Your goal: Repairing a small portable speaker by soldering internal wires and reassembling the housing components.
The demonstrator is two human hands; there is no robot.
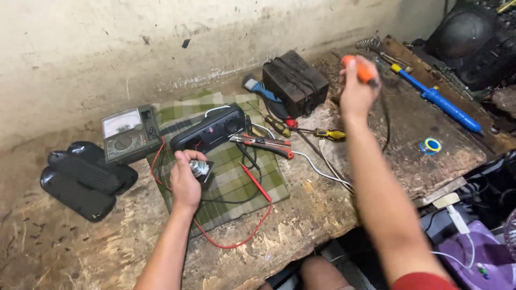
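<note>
**Inspector:** On the worn wooden workbench (pixel 322 215), over the green checked cloth (pixel 236 188), the left hand (pixel 185 180) was closed around a small speaker (pixel 199 168) with a shiny metal back, fingers curled at its edge. The part sat just in front of a black device casing (pixel 210 130).

**Clerk:** And the right hand?

**Inspector:** The right hand (pixel 356 94) was raised above the bench's far side, fist shut on the orange handle of a soldering iron (pixel 361 70). Its dark cord hung down beside the wrist. The tip was blurred; I could not tell where it pointed.

**Clerk:** Surroundings?

**Inspector:** An analogue multimeter (pixel 130 134) stood at the cloth's left corner, its red lead (pixel 236 236) looping across the cloth and over the bench edge. Two black shell halves (pixel 80 180) lay left of the meter. Red-handled pliers (pixel 263 144) and a yellow-handled screwdriver (pixel 328 134) lay between the casing and the right forearm. A dark transformer block (pixel 295 80) stood by the wall, a blue soldering iron (pixel 441 102) lay far right, and a small solder reel (pixel 431 145) sat near it.
</note>
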